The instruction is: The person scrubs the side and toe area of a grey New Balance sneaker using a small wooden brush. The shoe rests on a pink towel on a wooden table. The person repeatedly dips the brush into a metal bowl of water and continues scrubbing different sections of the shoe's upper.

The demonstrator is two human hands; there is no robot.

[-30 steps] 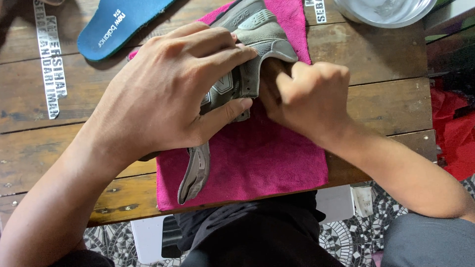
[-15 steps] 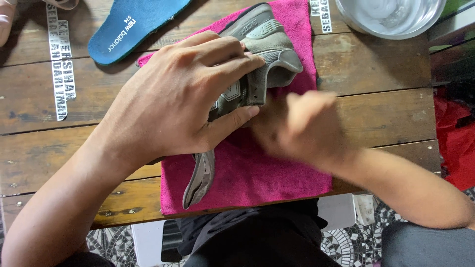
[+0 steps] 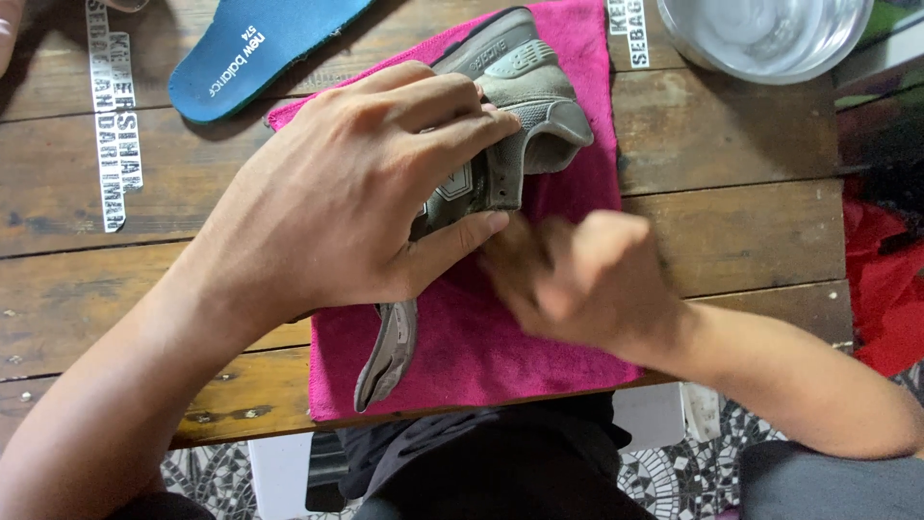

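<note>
A grey sneaker (image 3: 520,91) lies on its side on a pink cloth (image 3: 481,347) spread over the wooden table (image 3: 741,231). My left hand (image 3: 356,202) covers the middle of the shoe and grips it, fingers across its upper and thumb below. My right hand (image 3: 577,274) is blurred, curled just right of the left thumb against the shoe's side on the cloth; I cannot tell whether it holds anything. The shoe's toe (image 3: 385,356) sticks out below my left hand.
A blue insole (image 3: 250,53) lies at the back left of the table. A clear glass bowl (image 3: 770,39) stands at the back right. Something red (image 3: 890,289) sits off the table's right edge. Patterned floor tiles show below the near edge.
My right hand has slid down and to the right along the shoe's side, now blurred with motion. My left hand keeps its grip on the shoe.
</note>
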